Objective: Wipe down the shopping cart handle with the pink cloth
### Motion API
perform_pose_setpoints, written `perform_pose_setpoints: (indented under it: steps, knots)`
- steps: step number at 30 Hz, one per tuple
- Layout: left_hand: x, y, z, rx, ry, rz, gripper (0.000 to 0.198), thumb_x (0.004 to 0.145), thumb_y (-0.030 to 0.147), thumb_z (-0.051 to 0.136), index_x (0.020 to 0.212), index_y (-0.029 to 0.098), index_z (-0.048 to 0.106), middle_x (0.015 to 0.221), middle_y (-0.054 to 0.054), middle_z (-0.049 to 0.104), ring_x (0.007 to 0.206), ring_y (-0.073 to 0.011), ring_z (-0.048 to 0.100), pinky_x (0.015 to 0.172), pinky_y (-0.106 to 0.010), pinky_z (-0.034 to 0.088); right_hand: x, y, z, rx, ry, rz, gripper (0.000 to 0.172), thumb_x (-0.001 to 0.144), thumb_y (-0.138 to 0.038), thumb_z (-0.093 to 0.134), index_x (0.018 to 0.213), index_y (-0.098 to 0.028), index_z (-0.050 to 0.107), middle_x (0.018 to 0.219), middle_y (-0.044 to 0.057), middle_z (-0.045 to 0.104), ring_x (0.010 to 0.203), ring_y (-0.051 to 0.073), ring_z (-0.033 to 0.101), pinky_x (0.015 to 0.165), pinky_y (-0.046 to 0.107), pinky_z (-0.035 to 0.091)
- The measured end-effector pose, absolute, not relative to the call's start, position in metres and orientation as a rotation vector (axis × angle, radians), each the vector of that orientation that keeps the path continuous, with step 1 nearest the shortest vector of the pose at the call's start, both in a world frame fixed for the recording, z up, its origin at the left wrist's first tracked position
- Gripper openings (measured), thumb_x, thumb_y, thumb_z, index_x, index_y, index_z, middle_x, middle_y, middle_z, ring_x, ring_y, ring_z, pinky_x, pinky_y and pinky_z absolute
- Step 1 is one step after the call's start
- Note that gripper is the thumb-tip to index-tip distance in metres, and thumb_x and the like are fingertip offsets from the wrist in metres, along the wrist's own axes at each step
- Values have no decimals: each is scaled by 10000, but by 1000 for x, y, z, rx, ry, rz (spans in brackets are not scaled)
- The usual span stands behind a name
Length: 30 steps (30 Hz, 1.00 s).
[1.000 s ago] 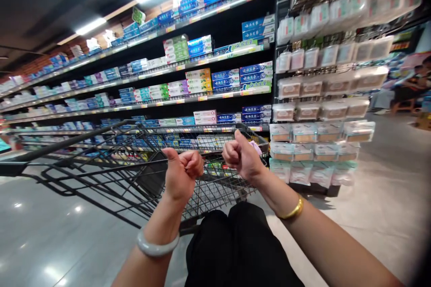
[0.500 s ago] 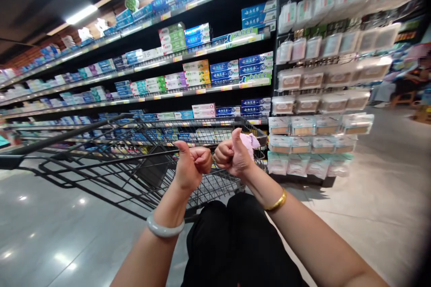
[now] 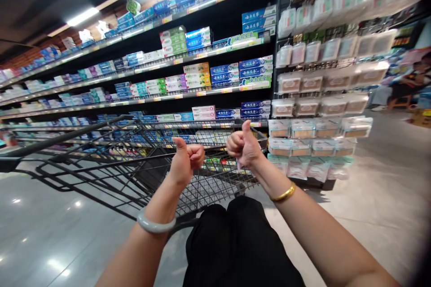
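- Shopping cart fills the middle and left of the frame, right in front of the person. I cannot tell if anything lies in it.
- Left hand is a closed fist with the thumb up, in the middle of the frame, above the near end of the cart. I see nothing in it.
- Right hand is the same, a tight fist with the thumb up, just to the right. The two hands are near each other but apart.
- No hand is on the cart. I think it could roll away on the shiny floor at the lower left, since nothing holds it.
- Rack of small packs hangs on the right, near the cart's far corner. A rolling cart might bump it and knock packs down.
- Toothpaste shelves run across the upper left and middle, behind the cart. The low boxes could get hit too.
- White bracelet and gold bangle sit on the wrists. If the hands drop fast, they might catch on the cart's wires.
- Black trousers at the bottom middle are close behind the cart, so a big step could bang a knee on it.
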State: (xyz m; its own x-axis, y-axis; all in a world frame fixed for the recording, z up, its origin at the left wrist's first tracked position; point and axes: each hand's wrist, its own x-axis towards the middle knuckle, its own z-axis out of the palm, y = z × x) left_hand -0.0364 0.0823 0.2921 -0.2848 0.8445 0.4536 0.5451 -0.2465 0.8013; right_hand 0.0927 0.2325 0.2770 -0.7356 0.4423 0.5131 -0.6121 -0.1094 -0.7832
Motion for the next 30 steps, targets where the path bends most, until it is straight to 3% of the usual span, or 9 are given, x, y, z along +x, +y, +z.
perform_pose_setpoints:
  steps: [2, 5, 8, 11, 14, 17, 21, 24, 30]
  knots:
    - [-54, 80, 298, 1877, 2169, 1381, 798, 678, 834, -360, 538, 264, 181, 499, -2, 224, 470, -144, 264, 497, -315, 288, 96, 254, 284, -3, -1531, 1658, 800, 720, -1021, 337, 499, -260, 228, 475, -88, 188, 431, 68, 166, 433, 252, 141]
    - [-80, 75, 307, 2008, 2468, 1195, 822, 785, 970, 37, 601, 246, 378, 620, -51, 448, 634, -201, 436, 646, -345, 374, 98, 281, 292, -464, -1859, 886, 749, 799, -943, 401, 575, -230, 441, 580, -7, 475, 582, 129, 449, 568, 272, 332]
    - [-100, 73, 310, 2129, 2635, 857, 710, 885, 862, 254, 748, 223, 534, 832, -109, 618, 871, -283, 564, 850, -403, 419, 97, 294, 293, -826, -2300, 371, 626, 878, -790, 505, 912, -193, 688, 947, 115, 721, 890, 241, 640, 749, 315, 414]
    - [-113, 73, 307, 2170, 2665, 479, 596, 934, 735, 338, 908, 218, 633, 1007, -125, 697, 1000, -309, 618, 920, -409, 431, 96, 303, 289, -899, -2591, 439, 574, 877, -731, 561, 996, -194, 727, 952, 121, 767, 805, 246, 686, 704, 310, 429]
    - [-120, 75, 303, 2075, 2704, 192, 573, 979, 655, 304, 911, 231, 683, 928, -104, 734, 888, -284, 672, 822, -369, 468, 96, 309, 282, -788, -2617, 514, 412, 902, -616, 613, 893, -223, 736, 887, 58, 782, 721, 201, 683, 655, 276, 425]
    - [-125, 81, 300, 1964, 2787, 54, 633, 1004, 634, 247, 919, 224, 722, 868, -113, 746, 843, -283, 696, 755, -344, 472, 89, 301, 271, -737, -2482, 487, 303, 979, -489, 555, 1030, -242, 723, 1012, 50, 786, 826, 204, 697, 713, 282, 453]
    - [-126, 86, 297, 1925, 2834, -7, 685, 1014, 633, 211, 907, 217, 745, 792, -110, 736, 835, -282, 705, 732, -331, 467, 52, 257, 250, -568, -2249, 368, 317, 1026, -417, 525, 1254, -237, 651, 1293, 94, 704, 1185, 242, 614, 997, 361, 452]
    - [-123, 85, 297, 1940, 2851, -40, 634, 1031, 543, 220, 889, 212, 741, 790, -107, 737, 792, -265, 695, 734, -331, 457, 18, 227, 234, -151, -2128, 227, 363, 988, -401, 613, 1311, -235, 635, 1276, 111, 699, 1181, 259, 591, 1033, 414, 449]
    - [-118, 84, 295, 1916, 2910, -71, 691, 1053, 529, 162, 883, 204, 747, 808, -105, 748, 792, -259, 701, 728, -324, 450, 27, 245, 200, -176, -1962, 23, 275, 997, -282, 584, 1253, -294, 683, 1270, 87, 678, 1174, 250, 578, 1041, 422, 430]
